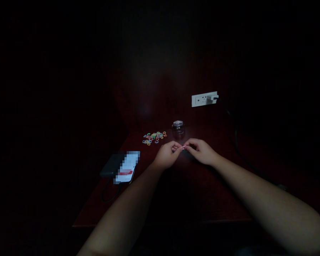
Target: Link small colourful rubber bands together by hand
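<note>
My left hand [168, 155] and my right hand [201, 151] meet over the middle of the table, each closed in a pinch. Between their fingertips is a small pink hair tie [184, 147], stretched or held from both sides; the fingers cover part of it. Beyond my left hand, a loose spread of several colourful hair ties [154, 136] lies on the tabletop. A small clear jar [178, 128] with a lid stands upright just behind my hands, touched by neither.
On the left of the dark red table [202, 202] lie a phone [126, 169] with a lit, blurred-out screen and a black box-like device [112, 165], with a cable looping below. A wall socket [204, 99] holds a plug. A dark cable [236, 137] runs down the right side.
</note>
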`<action>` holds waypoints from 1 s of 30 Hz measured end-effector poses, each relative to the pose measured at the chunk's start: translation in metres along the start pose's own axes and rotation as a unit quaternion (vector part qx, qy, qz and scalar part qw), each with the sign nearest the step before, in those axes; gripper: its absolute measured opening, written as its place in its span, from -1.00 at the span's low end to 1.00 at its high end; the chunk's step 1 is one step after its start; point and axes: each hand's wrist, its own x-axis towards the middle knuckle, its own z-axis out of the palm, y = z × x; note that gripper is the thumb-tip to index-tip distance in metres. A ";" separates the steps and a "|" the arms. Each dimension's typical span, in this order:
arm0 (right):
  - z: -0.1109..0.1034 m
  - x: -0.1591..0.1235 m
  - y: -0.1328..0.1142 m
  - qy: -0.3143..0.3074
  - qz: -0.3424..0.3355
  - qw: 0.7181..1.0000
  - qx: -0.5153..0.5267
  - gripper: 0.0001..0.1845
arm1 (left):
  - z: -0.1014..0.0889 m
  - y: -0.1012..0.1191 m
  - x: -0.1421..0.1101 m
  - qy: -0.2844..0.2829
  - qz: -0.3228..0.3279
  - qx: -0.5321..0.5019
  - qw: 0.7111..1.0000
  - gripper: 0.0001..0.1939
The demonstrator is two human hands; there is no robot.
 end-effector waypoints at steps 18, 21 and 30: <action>0.003 0.001 0.004 -0.006 0.023 1.000 0.003 -0.78 | -0.001 0.005 0.000 -0.005 -0.035 -0.022 0.999 -0.82; 0.002 0.000 0.004 -0.015 0.027 1.000 0.001 -0.77 | -0.002 0.003 0.000 -0.005 -0.029 -0.004 1.000 -0.80; 0.003 0.000 0.003 -0.018 0.032 0.999 0.005 -0.77 | -0.001 0.003 0.000 -0.014 -0.030 0.005 0.999 -0.79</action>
